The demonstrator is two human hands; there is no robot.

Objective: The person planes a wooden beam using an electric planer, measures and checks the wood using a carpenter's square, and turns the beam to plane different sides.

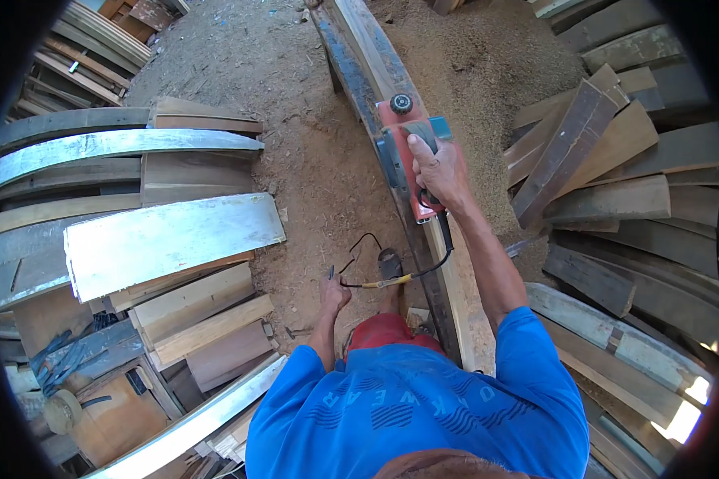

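Observation:
A red electric planer [399, 120] with a black knob at its front rests on a long wooden beam [462, 307]. Wrapped round the planer's rear handle is my right hand [441, 169]. From the back of the tool a black power cord [449, 239] loops down and left, with a yellow wrapped section [391, 281] along it. My left hand [334, 295], low and left of the beam, is closed on the cord. The planer's underside is hidden against the wood.
The beam lies along a narrow bench [347, 68] with worn blue paint. Stacked boards [200, 180] line the left side, including a bright pale board [176, 239]. More planks [567, 156] are piled on the right. Sawdust and shavings [483, 104] cover the ground.

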